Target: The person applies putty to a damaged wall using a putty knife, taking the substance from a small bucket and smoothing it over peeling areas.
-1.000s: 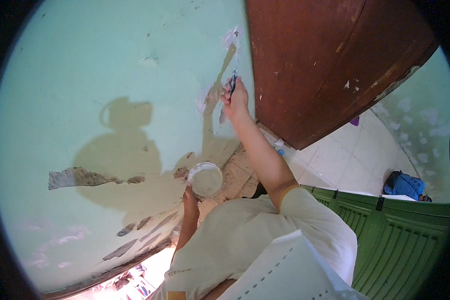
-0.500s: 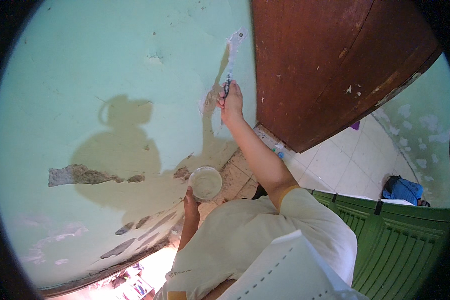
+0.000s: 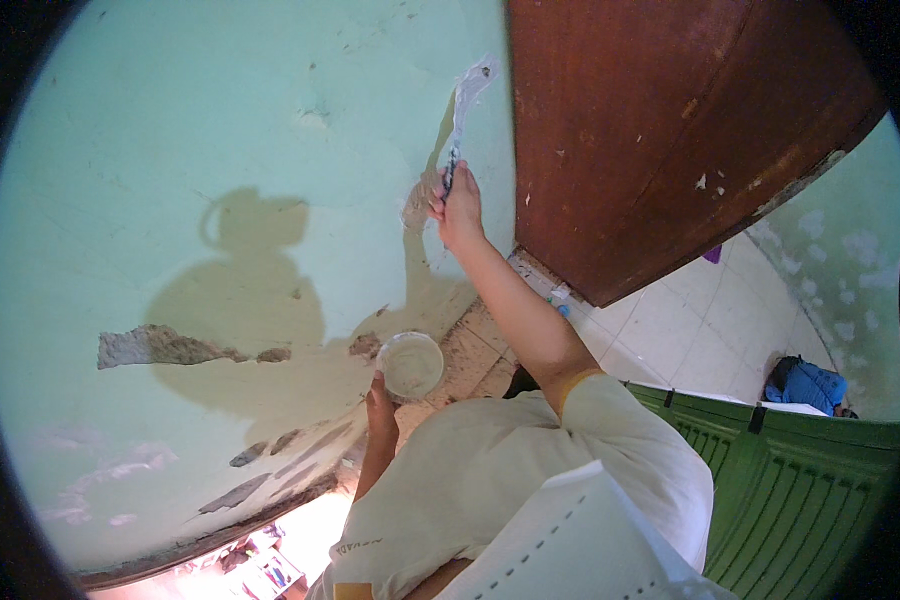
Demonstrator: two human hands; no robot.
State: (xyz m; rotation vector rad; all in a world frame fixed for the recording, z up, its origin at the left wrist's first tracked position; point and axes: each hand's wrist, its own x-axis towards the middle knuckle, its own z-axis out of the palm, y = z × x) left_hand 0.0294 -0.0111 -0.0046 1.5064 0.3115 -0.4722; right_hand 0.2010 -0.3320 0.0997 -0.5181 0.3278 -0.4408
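My right hand grips a slim tool with a dark handle, held up against the pale green wall on a white filler patch beside the wooden door edge. The tool's tip is hard to make out. My left hand holds a round white tub low near the wall, with pale paste inside. Bare, flaking patches mark the wall's lower part, and my shadow falls across it.
A brown wooden door stands at upper right, with tiled floor below. A blue bag lies near the far wall. A green slatted plastic object is at my right. Small items lie by the door's foot.
My right hand has moved down and slightly left along the white patch with the tool. The tub in my left hand has stayed nearly still.
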